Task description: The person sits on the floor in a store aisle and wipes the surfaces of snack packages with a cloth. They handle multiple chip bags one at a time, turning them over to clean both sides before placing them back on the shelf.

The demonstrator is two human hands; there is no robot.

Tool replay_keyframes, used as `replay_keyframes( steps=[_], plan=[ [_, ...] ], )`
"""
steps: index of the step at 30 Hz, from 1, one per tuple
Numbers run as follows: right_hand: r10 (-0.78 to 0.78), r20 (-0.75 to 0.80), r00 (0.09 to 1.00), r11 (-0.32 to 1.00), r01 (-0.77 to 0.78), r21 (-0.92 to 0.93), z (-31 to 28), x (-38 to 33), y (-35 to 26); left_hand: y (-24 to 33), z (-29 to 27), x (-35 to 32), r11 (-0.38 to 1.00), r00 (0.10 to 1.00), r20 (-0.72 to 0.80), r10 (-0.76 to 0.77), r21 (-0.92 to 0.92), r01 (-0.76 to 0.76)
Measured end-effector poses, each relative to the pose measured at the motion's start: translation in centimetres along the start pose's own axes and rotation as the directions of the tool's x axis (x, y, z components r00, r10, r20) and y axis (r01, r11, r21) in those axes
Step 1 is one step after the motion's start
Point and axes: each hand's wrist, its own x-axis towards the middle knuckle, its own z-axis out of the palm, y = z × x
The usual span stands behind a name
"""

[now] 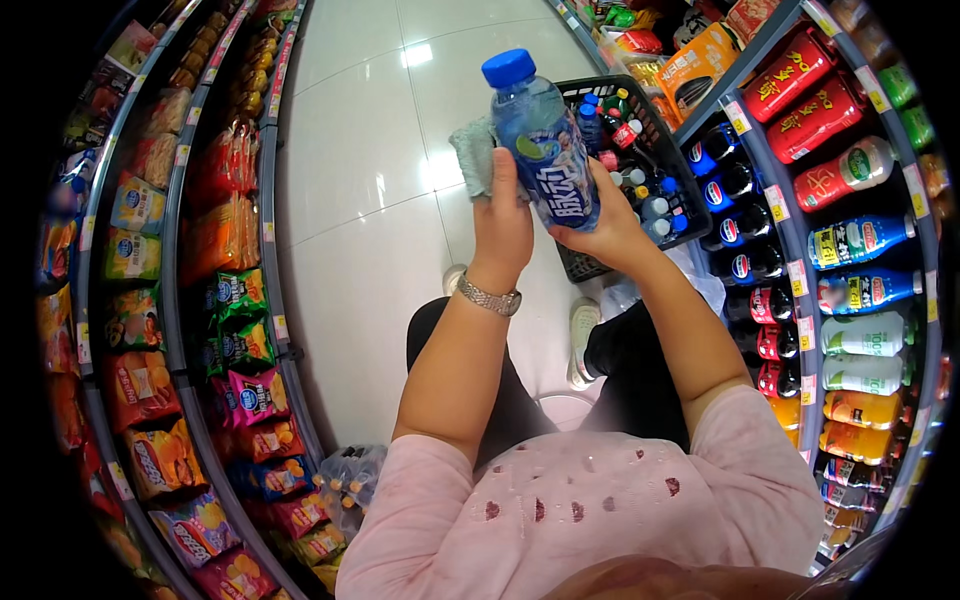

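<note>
A clear drink bottle with a blue cap and a blue label [545, 130] is held up in front of me, tilted a little. Wrapped round its lower right side, my right hand [612, 228] grips it. My left hand [502, 225], with a watch on the wrist, is closed on a pale green cloth [471, 158] against the bottle's left side, thumb pointing up. Just beyond the bottle on the right, a black plastic basket [694, 190] on the floor holds several drink bottles with blue, red, green and white caps.
Shelves of bagged snacks [240, 395] run along my left. On the right, shelves carry dark soda bottles [735, 230], red bottles and cans, and juices. Plastic-wrapped bottles [350, 488] stand at the lower left. Between the shelves lies a shiny tiled floor [350, 150].
</note>
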Motion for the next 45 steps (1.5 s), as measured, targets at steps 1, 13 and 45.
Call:
replay_keyframes(
  steps=[1,13,45],
  plan=[
    [0.034,0.031,0.999,0.995,-0.037,0.092,-0.1,-0.1,-0.3,0.0,-0.1,0.1,0.991,0.999,0.021,-0.027,-0.131,0.029],
    [-0.044,0.362,0.931,0.508,-0.291,0.81,-1.2,-0.8,-0.8,0.0,0.3,1.3,0.856,0.974,-0.02,-0.224,-0.483,0.187],
    [0.072,0.338,0.938,0.654,-0.3,0.694,-0.6,-1.0,-0.1,0.6,0.3,-0.3,0.96,0.962,0.227,-0.154,-0.198,0.201]
  ],
)
